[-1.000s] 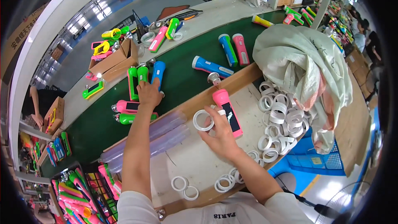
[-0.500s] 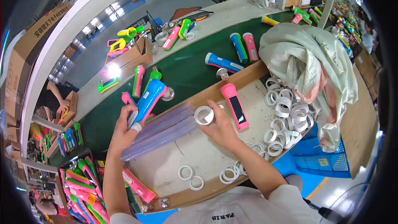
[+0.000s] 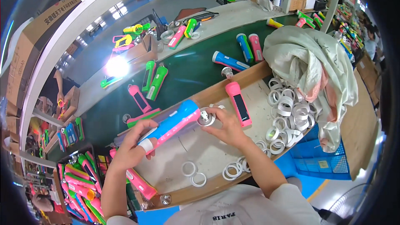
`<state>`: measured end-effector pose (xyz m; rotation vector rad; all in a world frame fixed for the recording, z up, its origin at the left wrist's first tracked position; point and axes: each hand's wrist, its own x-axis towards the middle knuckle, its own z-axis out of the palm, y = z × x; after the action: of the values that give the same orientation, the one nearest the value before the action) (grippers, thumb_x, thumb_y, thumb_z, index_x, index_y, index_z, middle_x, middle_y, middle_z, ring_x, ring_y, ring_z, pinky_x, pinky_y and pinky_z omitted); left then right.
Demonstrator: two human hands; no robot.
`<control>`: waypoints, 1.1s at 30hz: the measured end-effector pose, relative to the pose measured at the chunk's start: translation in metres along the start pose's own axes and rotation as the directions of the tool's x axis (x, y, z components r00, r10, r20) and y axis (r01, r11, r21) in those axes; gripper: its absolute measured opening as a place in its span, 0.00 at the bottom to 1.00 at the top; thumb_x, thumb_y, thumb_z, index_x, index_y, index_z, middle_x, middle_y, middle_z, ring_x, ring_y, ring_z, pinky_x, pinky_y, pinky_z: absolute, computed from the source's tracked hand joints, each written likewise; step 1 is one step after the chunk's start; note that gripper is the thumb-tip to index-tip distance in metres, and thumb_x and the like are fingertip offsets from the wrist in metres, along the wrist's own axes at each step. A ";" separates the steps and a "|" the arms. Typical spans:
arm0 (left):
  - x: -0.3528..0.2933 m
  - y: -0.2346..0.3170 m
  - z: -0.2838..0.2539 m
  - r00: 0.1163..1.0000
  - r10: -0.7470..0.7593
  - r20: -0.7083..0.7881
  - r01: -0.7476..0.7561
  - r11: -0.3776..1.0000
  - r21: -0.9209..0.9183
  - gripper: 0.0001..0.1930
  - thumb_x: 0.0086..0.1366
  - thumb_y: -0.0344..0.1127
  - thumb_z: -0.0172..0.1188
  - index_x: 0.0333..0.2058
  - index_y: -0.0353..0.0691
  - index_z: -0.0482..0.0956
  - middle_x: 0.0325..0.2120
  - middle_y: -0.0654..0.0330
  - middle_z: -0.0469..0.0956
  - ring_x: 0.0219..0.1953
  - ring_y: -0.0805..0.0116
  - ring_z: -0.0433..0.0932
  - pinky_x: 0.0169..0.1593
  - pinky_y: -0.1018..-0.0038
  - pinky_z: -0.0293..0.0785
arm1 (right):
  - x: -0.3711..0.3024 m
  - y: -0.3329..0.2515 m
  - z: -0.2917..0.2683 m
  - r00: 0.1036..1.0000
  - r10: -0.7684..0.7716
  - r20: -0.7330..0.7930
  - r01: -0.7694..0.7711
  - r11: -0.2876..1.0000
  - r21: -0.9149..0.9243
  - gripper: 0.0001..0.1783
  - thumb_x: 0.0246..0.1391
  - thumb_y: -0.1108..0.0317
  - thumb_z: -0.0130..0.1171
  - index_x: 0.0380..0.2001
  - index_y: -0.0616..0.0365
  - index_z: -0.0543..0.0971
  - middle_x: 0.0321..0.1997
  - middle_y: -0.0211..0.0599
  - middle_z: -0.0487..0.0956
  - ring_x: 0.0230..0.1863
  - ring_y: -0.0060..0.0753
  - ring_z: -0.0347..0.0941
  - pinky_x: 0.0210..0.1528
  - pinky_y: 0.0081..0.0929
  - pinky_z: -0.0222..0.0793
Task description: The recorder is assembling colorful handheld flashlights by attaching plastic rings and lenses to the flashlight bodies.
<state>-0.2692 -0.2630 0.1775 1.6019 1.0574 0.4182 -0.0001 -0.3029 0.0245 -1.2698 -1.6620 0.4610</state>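
My left hand (image 3: 132, 145) is closed around a blue-and-pink flashlight (image 3: 171, 121), tilted up to the right above the tray (image 3: 164, 171). A white band is on one finger. Between my right thumb and fingers is a white ring (image 3: 211, 121), held by my right hand (image 3: 228, 128) right at the flashlight's head. A silver reflector with a bulb holder (image 3: 204, 117) shows inside the ring; whether it rests there cannot be told. Just right of that hand lies a pink flashlight (image 3: 239, 105) with a dark panel, its loose reflector (image 3: 227, 72) at its end.
Many white rings (image 3: 287, 118) are heaped at the tray's right, beside a pale woven sack (image 3: 310, 58). Green and pink flashlights (image 3: 157, 83) lie on the green belt (image 3: 187, 75) beyond. A full crate of flashlights (image 3: 83, 183) stands at lower left; a bright lamp (image 3: 117, 66) glares behind.
My left hand has brought the blue-and-pink flashlight from over the belt rightward and nearer, its head now at the ring. My right hand stays nearly in place, still holding the ring.
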 end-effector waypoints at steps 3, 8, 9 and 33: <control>0.002 -0.002 -0.002 0.957 0.240 0.165 -0.287 0.873 0.395 0.18 0.57 0.31 0.61 0.47 0.39 0.71 0.38 0.57 0.76 0.34 0.62 0.78 0.38 0.70 0.72 | 0.001 -0.015 -0.011 0.997 -0.025 0.067 0.023 0.999 0.031 0.38 0.43 0.66 0.71 0.57 0.60 0.65 0.52 0.49 0.74 0.50 0.50 0.74 0.52 0.35 0.71; -0.006 -0.002 -0.008 0.915 0.294 0.276 -0.376 0.867 0.326 0.20 0.53 0.32 0.64 0.46 0.38 0.73 0.38 0.55 0.77 0.39 0.61 0.79 0.43 0.70 0.72 | -0.003 -0.045 -0.038 0.961 -0.190 0.201 0.124 0.945 0.302 0.40 0.45 0.66 0.70 0.59 0.62 0.62 0.55 0.52 0.71 0.50 0.54 0.72 0.50 0.40 0.70; -0.013 -0.007 -0.009 0.941 0.241 0.238 -0.297 0.925 0.238 0.23 0.53 0.33 0.66 0.48 0.38 0.73 0.41 0.57 0.78 0.44 0.64 0.77 0.48 0.71 0.71 | -0.005 -0.052 -0.043 0.941 -0.275 0.194 0.213 0.933 0.291 0.39 0.46 0.65 0.70 0.59 0.62 0.63 0.55 0.52 0.70 0.52 0.54 0.70 0.51 0.41 0.69; 0.012 -0.051 0.087 0.779 0.585 0.226 -0.539 0.440 0.718 0.29 0.49 0.30 0.68 0.53 0.50 0.74 0.45 0.51 0.75 0.31 0.58 0.78 0.29 0.67 0.76 | -0.010 -0.018 -0.022 0.839 0.465 0.284 -0.533 0.596 0.600 0.21 0.63 0.55 0.40 0.34 0.61 0.76 0.36 0.36 0.76 0.40 0.27 0.72 0.46 0.25 0.65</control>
<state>-0.2196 -0.3064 0.0999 2.7694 0.7111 0.4916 0.0095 -0.3238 0.0443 -1.1410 -1.0028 1.3580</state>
